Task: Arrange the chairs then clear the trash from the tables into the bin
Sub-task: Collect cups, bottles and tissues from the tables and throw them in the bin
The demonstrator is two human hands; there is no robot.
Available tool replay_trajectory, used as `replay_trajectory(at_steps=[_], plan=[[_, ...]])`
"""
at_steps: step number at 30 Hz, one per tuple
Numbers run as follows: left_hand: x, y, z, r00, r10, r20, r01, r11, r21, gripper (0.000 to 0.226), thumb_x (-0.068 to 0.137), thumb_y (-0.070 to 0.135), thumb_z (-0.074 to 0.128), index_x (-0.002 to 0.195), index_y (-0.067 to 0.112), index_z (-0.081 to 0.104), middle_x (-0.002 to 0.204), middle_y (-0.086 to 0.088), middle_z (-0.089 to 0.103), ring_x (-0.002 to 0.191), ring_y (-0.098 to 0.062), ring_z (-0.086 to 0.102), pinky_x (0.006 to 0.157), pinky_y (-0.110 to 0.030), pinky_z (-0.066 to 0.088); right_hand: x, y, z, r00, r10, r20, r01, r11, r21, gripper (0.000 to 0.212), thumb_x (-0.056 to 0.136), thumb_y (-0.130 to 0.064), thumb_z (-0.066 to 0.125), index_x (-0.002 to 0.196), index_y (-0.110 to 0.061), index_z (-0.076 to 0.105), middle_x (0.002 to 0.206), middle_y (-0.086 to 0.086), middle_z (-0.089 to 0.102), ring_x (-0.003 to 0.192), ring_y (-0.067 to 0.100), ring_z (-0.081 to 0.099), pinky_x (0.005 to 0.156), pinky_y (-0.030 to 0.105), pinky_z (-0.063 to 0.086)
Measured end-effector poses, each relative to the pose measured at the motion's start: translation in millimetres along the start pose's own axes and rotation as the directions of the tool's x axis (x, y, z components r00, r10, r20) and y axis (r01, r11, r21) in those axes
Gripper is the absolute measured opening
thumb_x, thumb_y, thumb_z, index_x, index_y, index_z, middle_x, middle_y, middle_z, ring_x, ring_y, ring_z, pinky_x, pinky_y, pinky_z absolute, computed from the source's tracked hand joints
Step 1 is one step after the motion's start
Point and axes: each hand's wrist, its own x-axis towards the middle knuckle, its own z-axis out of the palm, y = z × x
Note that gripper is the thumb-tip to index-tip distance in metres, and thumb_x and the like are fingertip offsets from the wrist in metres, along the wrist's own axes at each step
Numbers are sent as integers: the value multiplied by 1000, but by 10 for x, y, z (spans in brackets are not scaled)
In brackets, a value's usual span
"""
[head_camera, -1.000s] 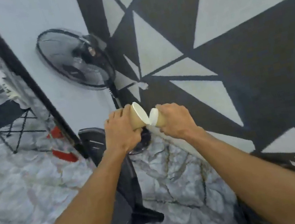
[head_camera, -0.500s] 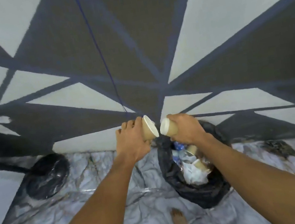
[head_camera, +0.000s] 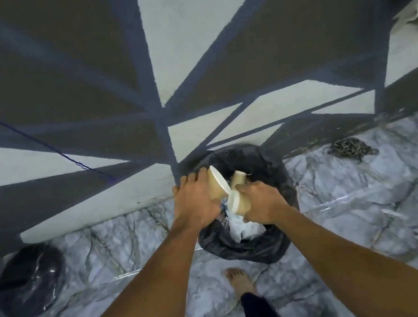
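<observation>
Left hand (head_camera: 196,205): fingers curled round a brown paper cup, the left paper cup (head_camera: 214,189), gripped about its body. The cup lies on its side, long axis roughly level, white top end turned right toward the other hand. Lid or bare rim cannot be told.

Right hand (head_camera: 263,206): fingers wrapped round the right paper cup (head_camera: 241,204), also on its side, white end turned left. The two white ends meet or nearly meet between the hands; contact cannot be confirmed.

Below both hands is the bin (head_camera: 266,159), lined with a black bag and standing on the marble-pattern floor (head_camera: 350,203) against the painted wall (head_camera: 208,32). Its mouth is open upward. Both cups hang over that opening, the left one nearer the rim on the wall side, the right one nearer the middle. Inside the bin are a third brown cup (head_camera: 238,178) and crumpled white paper (head_camera: 238,230).

Judgement: the drop is straight down. Neither hand needs to travel sideways, only to let go. The right cup looks better centred, while the left cup sits close to the rim and could clip the liner edge.

A bare foot (head_camera: 240,278) is planted just short of the bin. Farther out are a black fan base (head_camera: 28,282) at left and a heap of chain (head_camera: 349,151) at right, both well apart from the bin.
</observation>
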Motion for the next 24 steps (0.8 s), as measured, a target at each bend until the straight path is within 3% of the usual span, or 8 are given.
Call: replay_trajectory(at_steps=[3, 7, 12, 17, 21, 24], plan=[[96, 1, 59, 1000, 6, 16, -7, 1000, 6, 86, 68, 43, 75, 141, 20, 37, 131, -7, 55, 119, -29, 48, 98, -48, 41, 31, 88, 85, 999, 25, 23, -25, 1000, 1, 90, 57, -41, 87, 135, -29, 45, 127, 7, 59, 119, 32, 54, 94, 43, 48], [189, 67, 168, 999, 15, 52, -15, 1000, -17, 87, 69, 42, 75, 143, 19, 36, 134, -8, 54, 123, -31, 45, 101, -50, 40, 60, 298, 14, 993, 116, 23, -117, 991, 67, 81, 64, -28, 79, 138, -28, 47, 130, 8, 54, 120, 31, 52, 101, 47, 45], [324, 233, 282, 993, 20, 114, -15, 999, -45, 88, 67, 39, 77, 142, 19, 35, 134, -8, 53, 125, -32, 44, 99, -51, 41, 81, 460, -101, 989, 139, -48, -135, 987, 83, 63, 66, -26, 73, 127, -24, 54, 111, 8, 63, 108, 29, 58, 87, 41, 54], [407, 307, 277, 989, -2, 148, 13, 997, -79, 106, 66, 31, 82, 152, 14, 23, 146, -10, 42, 133, -33, 38, 103, -56, 40, 94, 451, -196, 984, 157, -82, -147, 982, 115, 54, 67, -18, 71, 120, -20, 59, 108, 7, 65, 106, 29, 59, 83, 42, 55], [275, 196, 238, 989, 14, 148, -2, 997, -78, 100, 70, 29, 78, 153, 16, 25, 146, -7, 42, 133, -31, 38, 105, -53, 38, 102, 306, -271, 989, 137, -58, -131, 986, 105, 65, 70, -13, 69, 134, -18, 55, 118, 9, 64, 114, 30, 58, 89, 42, 54], [42, -30, 137, 993, -11, 118, 25, 993, -117, 86, 74, 31, 71, 149, 17, 31, 142, -7, 46, 129, -31, 42, 103, -51, 40, 113, 35, -315, 994, 97, -50, -92, 992, 90, 59, 76, -16, 69, 133, -20, 55, 121, 9, 63, 116, 30, 58, 91, 40, 53]])
